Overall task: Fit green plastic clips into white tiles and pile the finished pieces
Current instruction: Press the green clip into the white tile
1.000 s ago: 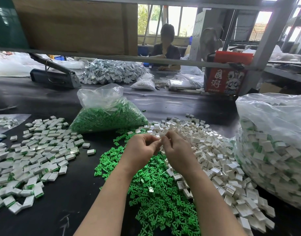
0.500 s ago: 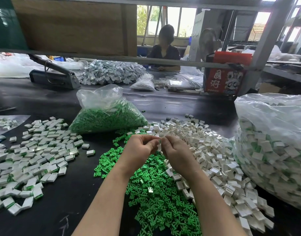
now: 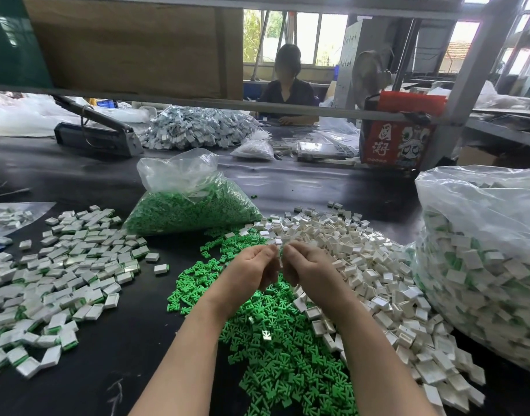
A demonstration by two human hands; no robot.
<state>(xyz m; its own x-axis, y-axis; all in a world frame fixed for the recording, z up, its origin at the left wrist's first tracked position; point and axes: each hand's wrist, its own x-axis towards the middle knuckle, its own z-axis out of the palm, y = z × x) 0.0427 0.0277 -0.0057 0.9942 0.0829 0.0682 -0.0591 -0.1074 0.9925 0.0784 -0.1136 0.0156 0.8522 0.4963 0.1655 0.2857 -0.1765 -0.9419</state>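
Hundreds of pieces lie on the black table (image 3: 77, 187), far too many to count one by one; largest first, the big clear bag (image 3: 479, 265) at the right is stuffed with what look like finished tiles showing green edges, which suggests much work is already done. Next comes one loose heap of empty white tiles (image 3: 377, 265) right of centre, then one spread of finished pieces (image 3: 62, 280) at the left, white with green along one side. One smaller bag of green clips (image 3: 191, 211) sits behind, well filled, and one scatter of loose green clips (image 3: 275, 349) lies under the forearms. Both raw heaps are large, so I judge plenty remains. Smallest of all: two hands meet above the clips, left hand (image 3: 251, 271) and right hand (image 3: 308, 265), fingers curled, pinching a small white piece (image 3: 279, 250) between their tips, apparently a tile being fitted; any clip in it is hidden.
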